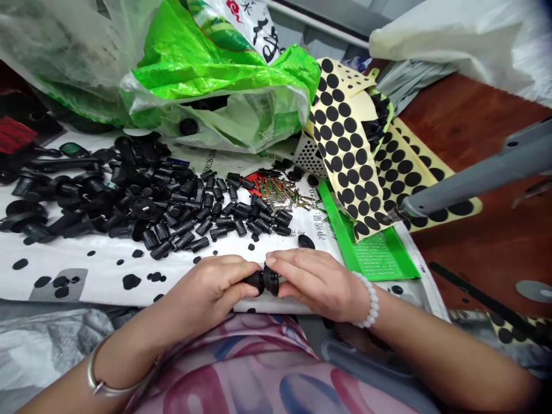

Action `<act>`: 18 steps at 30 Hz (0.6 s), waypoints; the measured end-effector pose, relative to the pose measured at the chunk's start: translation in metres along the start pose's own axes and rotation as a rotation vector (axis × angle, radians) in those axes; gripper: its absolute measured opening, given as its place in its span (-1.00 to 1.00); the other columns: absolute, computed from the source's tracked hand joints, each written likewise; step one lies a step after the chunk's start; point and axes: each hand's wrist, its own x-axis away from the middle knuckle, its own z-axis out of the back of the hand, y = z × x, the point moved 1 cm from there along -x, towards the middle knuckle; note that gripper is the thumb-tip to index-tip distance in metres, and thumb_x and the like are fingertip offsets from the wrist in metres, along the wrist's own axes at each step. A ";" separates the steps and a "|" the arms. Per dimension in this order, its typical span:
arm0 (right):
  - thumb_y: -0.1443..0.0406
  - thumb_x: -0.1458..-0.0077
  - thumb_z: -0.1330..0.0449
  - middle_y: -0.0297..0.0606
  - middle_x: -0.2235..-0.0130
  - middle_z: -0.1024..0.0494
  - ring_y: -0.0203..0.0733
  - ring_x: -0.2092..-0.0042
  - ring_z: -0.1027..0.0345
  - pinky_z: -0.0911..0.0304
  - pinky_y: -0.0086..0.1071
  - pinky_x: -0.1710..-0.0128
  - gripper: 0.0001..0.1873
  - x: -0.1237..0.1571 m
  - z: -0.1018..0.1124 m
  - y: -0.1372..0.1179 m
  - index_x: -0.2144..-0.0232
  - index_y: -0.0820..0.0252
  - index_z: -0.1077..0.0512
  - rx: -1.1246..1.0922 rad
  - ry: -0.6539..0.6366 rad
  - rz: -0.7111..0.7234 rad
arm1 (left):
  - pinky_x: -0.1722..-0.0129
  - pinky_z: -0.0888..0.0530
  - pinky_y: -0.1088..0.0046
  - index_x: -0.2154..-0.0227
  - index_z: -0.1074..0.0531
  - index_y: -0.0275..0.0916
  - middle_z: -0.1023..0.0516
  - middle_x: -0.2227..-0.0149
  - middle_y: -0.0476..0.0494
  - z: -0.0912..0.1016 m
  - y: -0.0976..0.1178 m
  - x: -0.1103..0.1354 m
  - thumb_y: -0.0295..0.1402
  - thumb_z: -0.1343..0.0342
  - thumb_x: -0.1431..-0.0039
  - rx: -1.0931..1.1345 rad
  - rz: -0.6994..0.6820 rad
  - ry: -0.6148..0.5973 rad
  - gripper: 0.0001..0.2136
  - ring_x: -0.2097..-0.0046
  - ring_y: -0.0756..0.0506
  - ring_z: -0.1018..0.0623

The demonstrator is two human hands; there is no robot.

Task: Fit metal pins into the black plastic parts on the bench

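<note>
My left hand [211, 290] and my right hand [317, 282] meet at the table's near edge, both pinched round one small black plastic part [264, 280] held between their fingertips. The left hand grips its tube-like end, the right its round end. Just beyond the hands lies a heap of several black plastic tubes [215, 215], with larger black parts [86, 192] to the left and a small pile of metal screws [287, 192] behind. A lone black disc [306, 241] lies near my right hand.
Yellow sheets of black round stickers [345, 138] drape over a white basket and a green tray [375, 256] at the right. A green and clear plastic bag [215, 80] sits at the back. A grey tool [474, 178] reaches in from the right.
</note>
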 end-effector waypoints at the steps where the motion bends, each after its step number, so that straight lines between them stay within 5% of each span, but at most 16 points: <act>1: 0.32 -0.22 -0.07 0.08 0.12 -0.54 -0.06 0.09 -0.45 -0.44 -0.25 0.13 -0.68 0.000 0.000 0.001 0.07 0.50 -0.33 0.002 -0.017 0.029 | 0.33 -0.41 0.52 0.22 -0.47 -0.20 -0.53 0.37 -0.06 0.002 -0.001 0.000 -0.37 0.01 -0.22 0.046 0.024 -0.043 -0.83 0.34 -0.02 -0.51; 8: 0.33 -0.25 -0.01 0.09 0.10 -0.53 -0.08 0.09 -0.46 -0.43 -0.26 0.12 -0.70 -0.008 0.005 -0.004 0.07 0.48 -0.33 0.032 -0.090 0.093 | 0.50 -0.23 0.56 0.36 -0.47 -0.31 -0.28 0.54 0.06 0.011 -0.006 0.003 -0.27 0.03 -0.21 0.365 0.237 -0.317 -0.76 0.49 0.05 -0.29; 18: 0.26 -0.28 0.06 0.05 0.17 -0.53 -0.12 0.14 -0.45 -0.43 -0.31 0.20 -0.64 -0.005 -0.009 -0.006 0.02 0.48 -0.27 -0.006 -0.070 0.006 | 0.40 -0.27 0.52 0.42 -0.43 -0.26 -0.42 0.48 -0.01 0.000 0.000 0.006 -0.38 0.04 -0.21 0.113 0.160 -0.138 -0.82 0.42 0.01 -0.40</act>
